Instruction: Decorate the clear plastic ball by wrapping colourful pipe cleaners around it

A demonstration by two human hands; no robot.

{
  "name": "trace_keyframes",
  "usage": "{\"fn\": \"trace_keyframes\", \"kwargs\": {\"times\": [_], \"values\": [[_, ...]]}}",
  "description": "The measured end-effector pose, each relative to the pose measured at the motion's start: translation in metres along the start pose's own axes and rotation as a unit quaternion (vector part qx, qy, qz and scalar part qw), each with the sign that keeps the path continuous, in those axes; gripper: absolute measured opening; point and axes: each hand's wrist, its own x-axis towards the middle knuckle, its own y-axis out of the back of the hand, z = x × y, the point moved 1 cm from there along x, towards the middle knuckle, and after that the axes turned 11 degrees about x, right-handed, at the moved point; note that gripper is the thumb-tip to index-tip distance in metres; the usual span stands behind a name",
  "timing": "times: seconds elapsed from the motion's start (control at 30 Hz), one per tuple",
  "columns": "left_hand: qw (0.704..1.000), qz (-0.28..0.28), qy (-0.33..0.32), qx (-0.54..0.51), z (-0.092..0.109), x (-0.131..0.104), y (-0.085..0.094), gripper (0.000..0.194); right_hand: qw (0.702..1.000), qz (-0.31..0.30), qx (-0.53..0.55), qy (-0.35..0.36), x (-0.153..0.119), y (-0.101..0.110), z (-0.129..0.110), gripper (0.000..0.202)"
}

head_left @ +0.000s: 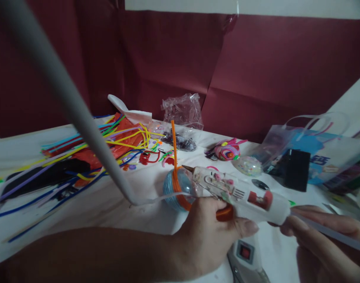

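Note:
A white glue gun [241, 192] lies across the middle of the view, its metal nozzle pointing left. My left hand [212, 236] is closed around its grip, near the orange trigger. At the gun's rear end, the fingers of my right hand [324, 236] pinch a translucent glue stick [330, 232]. Behind the nozzle and my left hand sits a clear ball [184, 181] wound with light blue strands and orange strips. One orange strip [174, 145] stands upright from it. The underside of the ball is partly hidden by my left hand.
Coloured pipe cleaners [79, 147] spread over the left of the white table [123, 214]. Farther back are a crumpled clear bag [182, 112], a pink wound ball [227, 150] and a clear ball [247, 165]. A black box [297, 169] and a plastic bag [327, 157] stand right. A grey bar [79, 114] crosses the left foreground.

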Motion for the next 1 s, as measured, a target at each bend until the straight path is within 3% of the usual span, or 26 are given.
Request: {"fn": "trace_keyframes", "kwargs": {"times": [0.17, 0.33, 0.47, 0.73, 0.87, 1.0], "values": [[0.999, 0.006, 0.001, 0.038, -0.002, -0.001, 0.002, 0.03, 0.999, -0.051, 0.002, 0.003, 0.008, 0.015, 0.004, 0.013], [0.999, -0.004, -0.009, 0.032, -0.003, 0.0, 0.002, 0.032, 0.997, -0.028, 0.029, -0.073, 0.003, 0.008, -0.006, 0.013], [0.999, -0.009, -0.016, 0.038, -0.001, 0.001, 0.002, 0.032, 0.994, -0.059, 0.021, -0.092, 0.002, 0.009, -0.008, 0.017], [0.998, -0.016, -0.033, 0.048, 0.001, 0.001, 0.002, 0.032, 0.99, -0.088, 0.027, -0.105, 0.007, 0.02, 0.0, 0.021], [0.998, -0.014, -0.024, 0.062, 0.003, 0.001, 0.002, 0.031, 0.988, -0.135, 0.028, -0.069, 0.011, 0.026, 0.008, 0.019], [0.998, -0.01, -0.014, 0.064, 0.004, 0.002, 0.002, 0.03, 0.984, -0.155, 0.031, -0.077, 0.014, 0.023, 0.007, 0.021]]}}
